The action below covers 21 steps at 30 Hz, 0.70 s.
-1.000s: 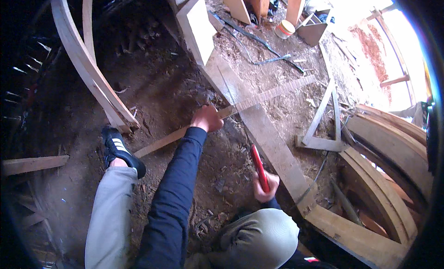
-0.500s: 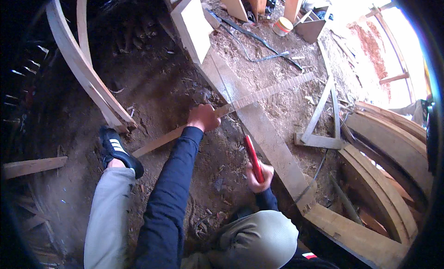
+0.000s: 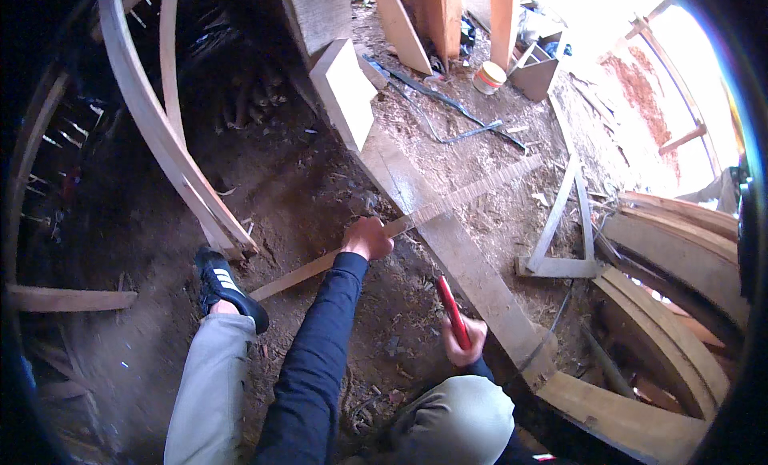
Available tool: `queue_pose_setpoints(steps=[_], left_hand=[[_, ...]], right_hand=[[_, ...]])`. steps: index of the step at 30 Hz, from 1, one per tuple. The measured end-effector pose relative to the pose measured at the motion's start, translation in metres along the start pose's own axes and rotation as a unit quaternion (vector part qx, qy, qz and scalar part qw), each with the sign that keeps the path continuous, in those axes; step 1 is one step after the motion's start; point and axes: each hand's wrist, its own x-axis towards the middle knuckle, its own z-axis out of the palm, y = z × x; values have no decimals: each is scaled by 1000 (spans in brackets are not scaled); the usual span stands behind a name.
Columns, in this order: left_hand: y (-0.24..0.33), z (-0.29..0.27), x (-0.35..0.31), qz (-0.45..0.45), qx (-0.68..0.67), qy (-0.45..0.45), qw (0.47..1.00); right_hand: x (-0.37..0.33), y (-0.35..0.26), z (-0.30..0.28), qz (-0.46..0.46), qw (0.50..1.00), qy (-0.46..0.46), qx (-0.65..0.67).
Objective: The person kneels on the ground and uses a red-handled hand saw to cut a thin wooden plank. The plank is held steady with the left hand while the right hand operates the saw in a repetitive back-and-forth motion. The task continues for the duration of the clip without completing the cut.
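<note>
My left hand (image 3: 368, 238) is closed around a thin wooden strip (image 3: 480, 185), which lies slantwise across a wide wooden beam (image 3: 472, 261). The strip's near end reaches down beside my shoe (image 3: 228, 290). To the right and nearer, my right hand (image 3: 464, 339) is wrapped round the red handle of a handsaw (image 3: 453, 305). Its blade, seen nearly edge-on as a faint thin line, runs forward from the handle toward the strip on the beam. Whether its teeth touch the strip is hard to see.
A pale wood block (image 3: 342, 93) rests on the beam's far end. A triangular wooden frame (image 3: 564, 225) and curved timbers (image 3: 660, 337) lie right. Left stands a curved wooden piece (image 3: 160, 137). Beyond the beam are a tub (image 3: 489, 78) and a dark strap (image 3: 440, 101).
The view has shifted, so the whole scene sits lower and further right. The saw has drawn back slightly toward me. My left hand keeps its hold on the strip.
</note>
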Motion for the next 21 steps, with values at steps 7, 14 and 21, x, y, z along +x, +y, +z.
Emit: queue_pose_setpoints(steps=[7,14,21], left_hand=[[-2,-6,-6,-10,-3,2,1000],[6,1,-4,48,16,9,999],[19,0,-9,-1,-8,-1,1000]], right_hand=[[-8,9,11,49,997,25,59],[31,16,16,-56,997,30,-54],[17,12,2,-12,998,27,-54]])
